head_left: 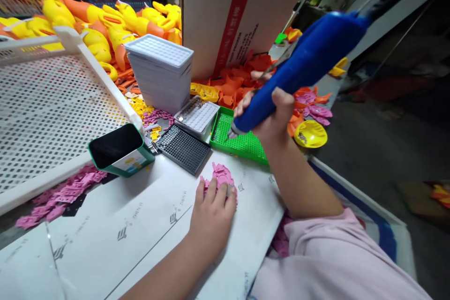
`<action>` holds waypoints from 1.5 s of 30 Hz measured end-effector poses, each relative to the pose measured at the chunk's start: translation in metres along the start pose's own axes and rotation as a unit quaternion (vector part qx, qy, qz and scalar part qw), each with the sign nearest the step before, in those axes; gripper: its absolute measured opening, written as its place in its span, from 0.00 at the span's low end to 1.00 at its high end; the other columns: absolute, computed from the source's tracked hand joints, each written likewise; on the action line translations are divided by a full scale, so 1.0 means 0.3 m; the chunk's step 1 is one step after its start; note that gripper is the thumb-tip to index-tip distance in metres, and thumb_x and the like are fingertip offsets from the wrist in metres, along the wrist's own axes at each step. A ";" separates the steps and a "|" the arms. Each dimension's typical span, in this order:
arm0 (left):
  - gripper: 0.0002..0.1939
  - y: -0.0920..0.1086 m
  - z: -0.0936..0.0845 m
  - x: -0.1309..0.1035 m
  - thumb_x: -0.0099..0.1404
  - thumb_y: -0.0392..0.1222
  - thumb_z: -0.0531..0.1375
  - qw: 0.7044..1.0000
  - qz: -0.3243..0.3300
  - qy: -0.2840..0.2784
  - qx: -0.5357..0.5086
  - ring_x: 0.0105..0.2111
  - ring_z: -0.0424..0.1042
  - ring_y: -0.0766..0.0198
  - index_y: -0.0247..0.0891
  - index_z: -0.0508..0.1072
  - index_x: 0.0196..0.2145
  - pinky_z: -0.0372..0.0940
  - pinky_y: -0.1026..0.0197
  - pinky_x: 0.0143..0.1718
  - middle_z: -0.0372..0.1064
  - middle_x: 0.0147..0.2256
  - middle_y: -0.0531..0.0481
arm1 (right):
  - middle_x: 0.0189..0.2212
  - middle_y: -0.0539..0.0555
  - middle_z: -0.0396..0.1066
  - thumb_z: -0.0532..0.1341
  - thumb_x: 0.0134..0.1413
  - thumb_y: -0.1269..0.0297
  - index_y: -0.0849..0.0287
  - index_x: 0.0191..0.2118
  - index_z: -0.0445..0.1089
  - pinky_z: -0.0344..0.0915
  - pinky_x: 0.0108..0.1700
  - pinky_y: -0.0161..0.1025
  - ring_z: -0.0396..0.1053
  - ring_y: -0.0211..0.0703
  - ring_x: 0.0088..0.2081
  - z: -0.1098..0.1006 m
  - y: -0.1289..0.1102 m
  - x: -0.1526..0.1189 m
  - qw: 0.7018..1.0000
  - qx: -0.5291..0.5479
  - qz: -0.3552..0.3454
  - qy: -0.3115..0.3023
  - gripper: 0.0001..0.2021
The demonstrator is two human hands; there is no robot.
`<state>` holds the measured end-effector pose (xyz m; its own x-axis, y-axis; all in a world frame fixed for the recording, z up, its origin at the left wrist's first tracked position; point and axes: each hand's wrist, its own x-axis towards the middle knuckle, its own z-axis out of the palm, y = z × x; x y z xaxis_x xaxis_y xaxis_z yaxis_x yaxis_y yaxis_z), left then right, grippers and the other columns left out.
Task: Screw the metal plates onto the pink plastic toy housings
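Note:
My left hand [214, 213] lies over a pink plastic part [222, 174] on the white work board, its fingers holding the part down and hiding its near side. In my right hand [272, 117] is a blue electric screwdriver [298, 68], gripped around its body. The tool is tilted, its bit end pointing down and left. That tip is apart from the pink part, hanging in front of the green tray [242, 155]. A black perforated tray [184, 147] lies just beyond the pink part.
A green box [121, 154] and large white perforated crate [52, 98] stand left, with pink parts [70, 192] beneath. Behind are stacked white trays [161, 75], yellow-orange pieces [116, 28] and a carton [207, 14]. A yellow bowl [311, 134] of small metal pieces sits right.

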<state>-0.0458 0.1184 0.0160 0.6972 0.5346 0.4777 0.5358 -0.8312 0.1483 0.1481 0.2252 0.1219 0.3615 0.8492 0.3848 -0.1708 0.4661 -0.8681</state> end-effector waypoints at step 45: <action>0.13 0.006 -0.003 -0.001 0.65 0.37 0.60 1.000 -0.024 -0.009 -0.011 0.50 0.69 0.50 0.38 0.74 0.48 0.54 0.44 0.58 0.75 0.47 0.46 | 0.15 0.44 0.64 0.64 0.39 0.41 0.54 0.27 0.61 0.69 0.23 0.39 0.74 0.44 0.25 -0.025 0.191 0.213 0.991 -0.043 -0.001 0.127 0.21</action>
<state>-0.0455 0.1167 0.0169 0.6795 0.5766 0.4538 0.5582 -0.8076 0.1904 0.1682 0.3044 0.0943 0.5834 0.7532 0.3039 -0.0952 0.4350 -0.8954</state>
